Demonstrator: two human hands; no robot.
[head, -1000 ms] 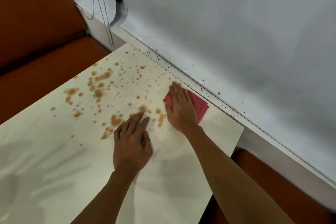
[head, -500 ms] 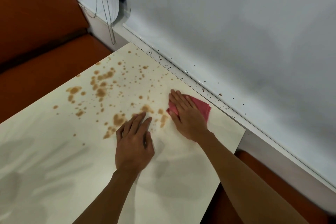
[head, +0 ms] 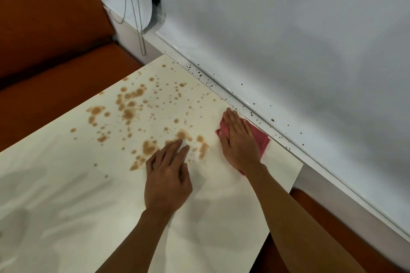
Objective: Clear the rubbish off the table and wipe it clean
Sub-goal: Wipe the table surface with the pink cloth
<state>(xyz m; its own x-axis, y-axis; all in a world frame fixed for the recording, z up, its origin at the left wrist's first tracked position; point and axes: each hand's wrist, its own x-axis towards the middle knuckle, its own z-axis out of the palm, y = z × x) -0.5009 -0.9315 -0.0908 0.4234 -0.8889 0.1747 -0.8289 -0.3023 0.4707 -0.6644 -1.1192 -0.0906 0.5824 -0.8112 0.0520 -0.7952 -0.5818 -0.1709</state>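
A cream table point(head: 66, 184) carries several brown splash stains point(head: 128, 113) across its far half. My right hand point(head: 239, 139) lies flat with straight fingers on a pink cloth point(head: 259, 137), pressing it to the table near the far right edge by the window sill. My left hand point(head: 168, 175) rests palm down on the table beside the stains, fingers straight, touching the edge of a brown patch. The cloth is mostly hidden under my right hand.
A white window sill point(head: 244, 104) speckled with dark spots runs along the table's far edge below a white blind point(head: 288, 29). Orange bench seats point(head: 55, 51) stand on the left and at the lower right point(head: 332, 228). Blind cords point(head: 139, 17) hang at the back.
My right hand has slid the pink cloth back toward the window sill after pulling it nearer. My left hand has stayed in place on the table.
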